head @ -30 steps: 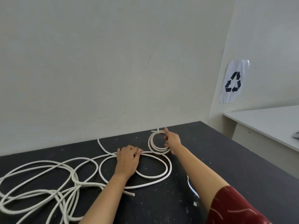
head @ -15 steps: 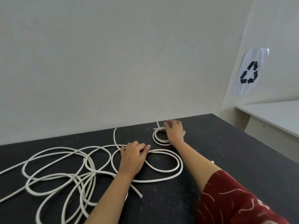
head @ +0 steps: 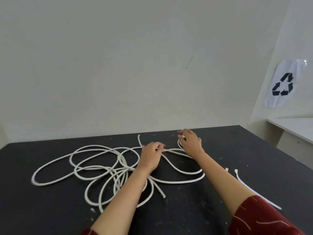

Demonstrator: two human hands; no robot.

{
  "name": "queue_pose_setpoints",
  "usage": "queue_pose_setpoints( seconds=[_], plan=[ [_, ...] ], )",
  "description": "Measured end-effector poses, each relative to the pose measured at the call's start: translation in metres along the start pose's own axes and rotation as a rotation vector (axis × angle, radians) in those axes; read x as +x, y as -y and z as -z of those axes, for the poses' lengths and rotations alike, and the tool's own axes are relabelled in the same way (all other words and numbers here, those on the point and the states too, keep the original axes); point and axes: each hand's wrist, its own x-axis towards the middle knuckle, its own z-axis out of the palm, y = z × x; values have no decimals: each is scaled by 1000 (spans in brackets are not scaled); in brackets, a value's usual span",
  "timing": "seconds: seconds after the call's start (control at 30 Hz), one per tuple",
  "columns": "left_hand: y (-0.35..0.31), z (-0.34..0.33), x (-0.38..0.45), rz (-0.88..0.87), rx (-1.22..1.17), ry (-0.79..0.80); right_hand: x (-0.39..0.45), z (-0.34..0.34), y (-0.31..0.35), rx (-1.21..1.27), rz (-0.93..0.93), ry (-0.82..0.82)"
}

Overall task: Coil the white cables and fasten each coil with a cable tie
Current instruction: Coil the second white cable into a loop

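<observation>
A long white cable sprawls in loose loops over the black table. My left hand rests on a crossing of its strands near the middle, fingers curled around a strand. Farther back, my right hand lies flat with spread fingers on a small tight coil at the table's far edge. That hand hides most of the coil. A thin white cable tie end pokes up just past the fingertips. One cut cable end lies near my left forearm.
Two loose white cable ties lie on the table to the right of my right forearm. A pale wall stands close behind the table. At the right are a white counter and a recycling sign.
My right hand has gone from touching the small coil's side with a pointing finger to lying flat on top of it. The view has shifted, and the left hand stays on the cable.
</observation>
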Motion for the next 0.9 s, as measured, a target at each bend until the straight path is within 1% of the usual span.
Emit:
queue_pose_setpoints(
  seconds=[0.1, 0.27, 0.4, 0.47, 0.57, 0.67, 0.73, 0.8, 0.9],
  plan=[
    [6, 27, -21, 24, -3, -91, -19, -5, 29, 73, 64, 4],
    [35, 66, -61, 59, 95, -278, -60, -16, 73, 134, 106, 55],
    [47, 91, -99, 173, 202, -460, -94, -19, 93, 136, 105, 108],
    [48, 99, -118, 227, 237, -504, -114, -17, 100, 133, 105, 130],
    [45, 102, -143, 324, 290, -489, -145, -13, 105, 100, 118, 148],
    [45, 99, -173, 560, 360, -449, -174, -12, 109, 71, 152, 147],
    [46, 101, -188, 645, 383, -444, -191, -12, 113, 72, 211, 128],
    [49, 107, -196, 646, 380, -409, -205, -12, 120, 54, 284, 177],
    [50, 120, -204, 590, 324, -325, -220, -14, 130, -1, 336, 332]
  ],
)
